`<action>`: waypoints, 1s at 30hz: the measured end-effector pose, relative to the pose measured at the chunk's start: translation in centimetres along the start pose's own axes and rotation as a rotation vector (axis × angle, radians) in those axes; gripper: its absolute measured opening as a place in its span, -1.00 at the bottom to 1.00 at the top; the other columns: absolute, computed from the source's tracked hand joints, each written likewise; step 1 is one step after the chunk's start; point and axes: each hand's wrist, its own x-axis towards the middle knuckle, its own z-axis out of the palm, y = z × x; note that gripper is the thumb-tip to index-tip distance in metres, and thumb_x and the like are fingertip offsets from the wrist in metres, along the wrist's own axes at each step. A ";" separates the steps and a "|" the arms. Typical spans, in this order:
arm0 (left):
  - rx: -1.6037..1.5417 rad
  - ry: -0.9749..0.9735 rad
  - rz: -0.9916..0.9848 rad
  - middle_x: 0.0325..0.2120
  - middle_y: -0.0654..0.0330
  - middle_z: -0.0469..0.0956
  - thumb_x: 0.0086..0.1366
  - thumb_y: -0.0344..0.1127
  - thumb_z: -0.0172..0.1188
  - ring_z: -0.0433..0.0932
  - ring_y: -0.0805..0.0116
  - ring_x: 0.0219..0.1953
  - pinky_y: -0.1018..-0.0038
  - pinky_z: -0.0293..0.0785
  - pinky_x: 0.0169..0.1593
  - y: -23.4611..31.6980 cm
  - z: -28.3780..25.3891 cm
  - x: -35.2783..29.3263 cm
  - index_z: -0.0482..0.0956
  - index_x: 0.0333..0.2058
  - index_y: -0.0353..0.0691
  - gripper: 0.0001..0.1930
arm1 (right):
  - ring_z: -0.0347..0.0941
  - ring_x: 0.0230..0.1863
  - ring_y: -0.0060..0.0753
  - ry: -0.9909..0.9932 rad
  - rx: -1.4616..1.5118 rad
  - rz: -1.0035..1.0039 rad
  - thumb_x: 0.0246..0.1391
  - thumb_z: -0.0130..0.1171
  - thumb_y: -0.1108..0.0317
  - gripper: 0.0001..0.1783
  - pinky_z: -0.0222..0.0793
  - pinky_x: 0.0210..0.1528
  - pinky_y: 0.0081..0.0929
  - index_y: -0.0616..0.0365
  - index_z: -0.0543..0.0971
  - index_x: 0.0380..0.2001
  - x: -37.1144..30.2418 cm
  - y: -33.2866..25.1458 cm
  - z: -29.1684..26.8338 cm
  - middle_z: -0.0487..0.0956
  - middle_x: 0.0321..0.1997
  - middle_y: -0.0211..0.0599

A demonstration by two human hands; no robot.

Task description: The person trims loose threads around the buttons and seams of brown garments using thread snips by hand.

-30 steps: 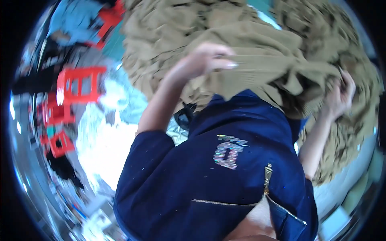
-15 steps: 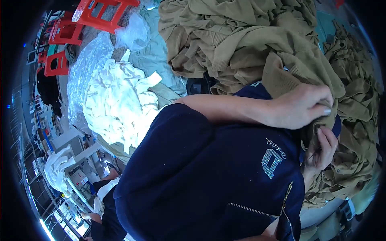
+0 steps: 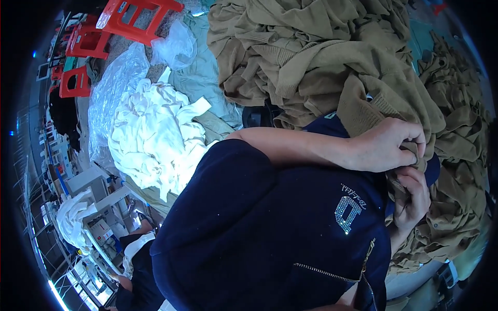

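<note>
A brown knit sweater (image 3: pixel 384 72) with a ribbed band hangs from the heap toward my body. My left hand (image 3: pixel 386 145) crosses in front of my navy top and pinches a fold of it between thumb and fingers. Just below, my right hand (image 3: pixel 412 197) has curled fingers closed on the edge of the same cloth. The two hands nearly touch. Part of the gripped edge is hidden by the fingers.
A large heap of brown knitwear (image 3: pixel 306 31) lies ahead, and another brown pile (image 3: pixel 461 140) is at the right. White garments (image 3: pixel 153 135) lie left beside clear plastic sheeting (image 3: pixel 116 88). Red stools (image 3: pixel 137 20) stand at far left. Another person (image 3: pixel 137 274) is at lower left.
My left hand has shifted slightly down and left with the cloth. My right hand has turned, its fingers curling in closer beneath the left hand.
</note>
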 end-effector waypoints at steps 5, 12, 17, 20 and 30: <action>0.170 0.099 0.109 -0.42 0.21 0.59 0.11 -0.46 0.21 0.56 0.50 -0.32 0.56 0.47 -0.22 -0.1 -0.2 1.4 0.55 -0.32 -0.28 -0.87 | 0.52 -0.41 -0.13 -0.371 0.274 0.097 -0.31 0.15 0.58 -0.69 0.42 -0.35 -0.39 0.26 0.46 -0.35 -0.4 1.4 0.0 0.52 -0.44 -0.15; 0.356 -0.248 -0.234 -0.27 0.22 0.60 0.17 -0.40 0.22 0.52 0.52 -0.21 0.59 0.40 -0.06 1.3 -5.4 2.6 0.57 -0.13 -0.37 -0.71 | 0.36 -0.23 -0.62 0.454 0.240 0.592 0.14 0.03 0.51 -0.87 0.26 -0.11 -0.64 0.20 0.45 -0.22 -4.5 6.1 -4.0 0.47 -0.32 -0.47; 0.179 -0.367 -0.482 -0.37 0.23 0.59 0.18 -0.37 0.22 0.49 0.53 -0.27 0.58 0.39 -0.14 2.5 -6.9 1.9 0.57 -0.24 -0.41 -0.77 | 0.34 -0.18 -0.66 0.878 0.169 0.708 0.17 0.06 0.48 -0.87 0.24 -0.05 -0.68 0.23 0.48 -0.20 -8.1 10.5 -5.2 0.48 -0.24 -0.48; 0.250 -0.311 -0.488 -0.44 0.37 0.47 0.17 -0.40 0.20 0.37 0.63 -0.35 0.68 0.26 -0.22 3.1 -5.7 2.5 0.53 -0.34 -0.37 -0.85 | 0.37 -0.16 -0.63 0.777 -0.030 0.559 0.13 0.07 0.58 -0.85 0.29 -0.09 -0.65 0.21 0.51 -0.22 -7.9 10.4 -4.0 0.50 -0.23 -0.41; 0.123 -0.235 -0.106 -0.38 0.35 0.46 0.21 -0.47 0.12 0.37 0.63 -0.34 0.69 0.29 -0.26 4.3 0.7 3.5 0.50 -0.31 -0.33 -0.91 | 0.53 -0.42 -0.33 0.501 -0.180 -0.149 -0.21 0.30 0.45 -0.77 0.46 -0.44 -0.49 0.12 0.59 -0.36 -1.6 2.0 -0.8 0.55 -0.39 -0.32</action>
